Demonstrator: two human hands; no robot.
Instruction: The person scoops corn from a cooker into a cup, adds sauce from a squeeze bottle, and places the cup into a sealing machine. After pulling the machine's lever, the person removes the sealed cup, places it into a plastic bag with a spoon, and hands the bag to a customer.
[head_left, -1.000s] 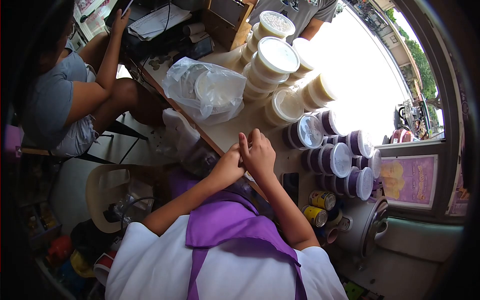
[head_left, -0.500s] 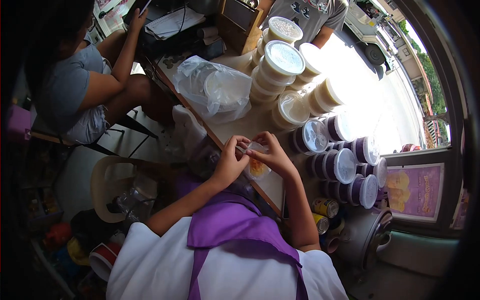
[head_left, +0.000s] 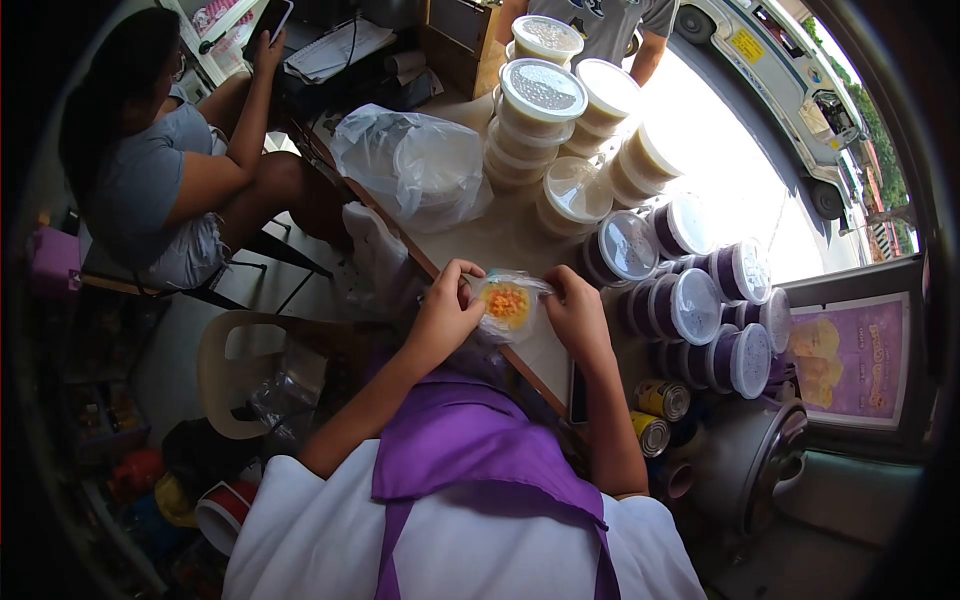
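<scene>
A small clear plastic bag (head_left: 507, 305) with bits of orange and yellow food lies at the table's near edge. My left hand (head_left: 450, 307) pinches the bag's left side between thumb and fingers. On the opposite side, the fingers of my right hand (head_left: 576, 312) close on the bag's upper right corner, and the plastic stretches between both hands. Beyond my hands sits a larger translucent bag (head_left: 412, 170) with a pale round shape inside. Right of my right hand stand lidded tubs of purple food (head_left: 690, 308).
Stacked tubs of pale food (head_left: 540, 100) fill the table's far side. A seated person (head_left: 150, 180) with a phone is at the left; another person (head_left: 630, 35) stands across the table. Cans (head_left: 663, 399) and a large pot (head_left: 745, 470) are at the right, a chair (head_left: 225, 375) at lower left.
My hands have moved apart, the right one to the right, spreading the bag so more of the orange food shows. Outside, a vehicle has shifted; my view has tilted slightly.
</scene>
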